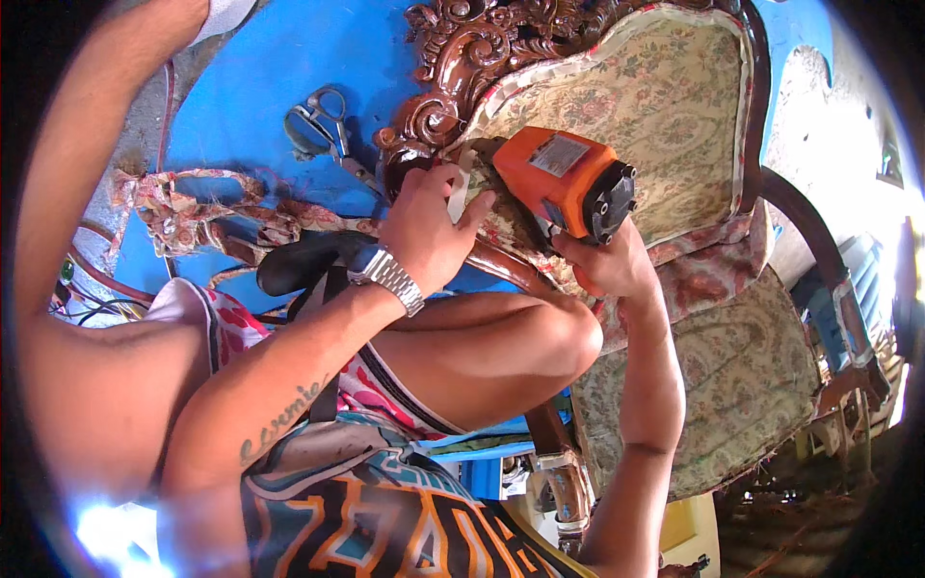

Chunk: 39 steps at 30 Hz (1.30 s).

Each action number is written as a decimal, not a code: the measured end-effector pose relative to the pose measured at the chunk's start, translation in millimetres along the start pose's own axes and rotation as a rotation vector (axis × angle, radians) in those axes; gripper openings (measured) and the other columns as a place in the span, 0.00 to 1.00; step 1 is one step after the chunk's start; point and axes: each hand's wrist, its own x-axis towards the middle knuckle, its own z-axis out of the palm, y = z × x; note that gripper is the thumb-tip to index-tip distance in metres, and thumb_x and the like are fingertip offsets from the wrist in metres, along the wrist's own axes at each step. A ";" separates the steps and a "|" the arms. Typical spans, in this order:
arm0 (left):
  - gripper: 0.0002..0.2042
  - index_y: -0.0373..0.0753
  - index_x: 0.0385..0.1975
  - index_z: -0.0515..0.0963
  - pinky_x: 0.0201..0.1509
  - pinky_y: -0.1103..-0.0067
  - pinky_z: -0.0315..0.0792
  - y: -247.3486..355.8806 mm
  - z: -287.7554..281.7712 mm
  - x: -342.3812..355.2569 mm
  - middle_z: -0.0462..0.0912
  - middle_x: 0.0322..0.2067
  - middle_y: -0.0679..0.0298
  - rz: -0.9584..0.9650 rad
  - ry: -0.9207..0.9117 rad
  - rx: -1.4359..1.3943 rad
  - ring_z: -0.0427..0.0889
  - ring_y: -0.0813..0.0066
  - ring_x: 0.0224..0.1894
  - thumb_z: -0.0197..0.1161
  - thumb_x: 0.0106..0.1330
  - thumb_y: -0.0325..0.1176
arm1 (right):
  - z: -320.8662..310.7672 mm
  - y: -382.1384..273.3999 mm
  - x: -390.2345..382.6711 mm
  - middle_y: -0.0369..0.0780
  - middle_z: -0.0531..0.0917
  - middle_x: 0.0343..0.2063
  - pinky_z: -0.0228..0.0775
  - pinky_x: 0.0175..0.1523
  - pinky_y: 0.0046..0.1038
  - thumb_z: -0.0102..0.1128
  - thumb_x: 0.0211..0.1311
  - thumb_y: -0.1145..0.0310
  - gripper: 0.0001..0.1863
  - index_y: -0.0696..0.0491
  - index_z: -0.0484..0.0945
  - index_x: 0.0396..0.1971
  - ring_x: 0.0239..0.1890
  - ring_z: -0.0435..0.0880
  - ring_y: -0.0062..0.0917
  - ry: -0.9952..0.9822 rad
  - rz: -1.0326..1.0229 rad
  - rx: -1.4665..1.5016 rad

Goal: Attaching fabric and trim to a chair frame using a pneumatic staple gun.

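Observation:
My right hand (607, 260) is wrapped round the handle of an orange and black staple gun (568, 171). Its nose points left, at the edge of the floral chair back (641, 125), close to the carved frame. My left hand (429, 222), with a metal watch on the wrist, is beside the nose; finger and thumb close on a pale fabric strip (462, 178) along that edge. The carved brown wooden frame (453, 67) curves round the upholstery. Just left of my left hand, a pair of scissors (328, 135) lies on a blue surface (251, 106).
Torn patterned fabric strips (207, 207) lie in a tangle at the left. The floral chair seat (708, 376) and a wooden armrest (814, 231) are to the right. My bent knee (568, 337) is under the staple gun. A hose (116, 279) runs along the left side.

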 end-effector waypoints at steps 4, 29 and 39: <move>0.18 0.33 0.42 0.76 0.36 0.72 0.73 -6.8 6.6 0.6 0.78 0.31 0.54 0.127 0.101 0.016 0.78 0.63 0.30 0.67 0.57 0.38 | -0.4 -3.0 -4.0 0.40 0.81 0.40 0.69 0.51 0.30 0.65 0.47 0.72 0.24 0.57 0.75 0.48 0.43 0.78 0.25 -0.008 0.019 0.016; 0.20 0.30 0.55 0.71 0.42 0.83 0.70 17.8 3.3 -1.0 0.81 0.33 0.66 -0.254 -0.123 -0.871 0.76 0.81 0.35 0.59 0.63 0.29 | 0.5 9.0 -9.4 0.34 0.76 0.21 0.68 0.27 0.25 0.61 0.47 0.79 0.16 0.57 0.73 0.39 0.22 0.75 0.18 0.029 0.035 0.161; 0.08 0.40 0.31 0.83 0.33 0.71 0.75 -4.9 -28.6 23.7 0.84 0.24 0.58 0.241 0.028 0.219 0.84 0.62 0.27 0.62 0.59 0.36 | 4.4 -2.9 -17.8 0.38 0.81 0.33 0.72 0.45 0.29 0.64 0.47 0.75 0.21 0.57 0.75 0.46 0.36 0.79 0.24 0.089 -0.074 -0.049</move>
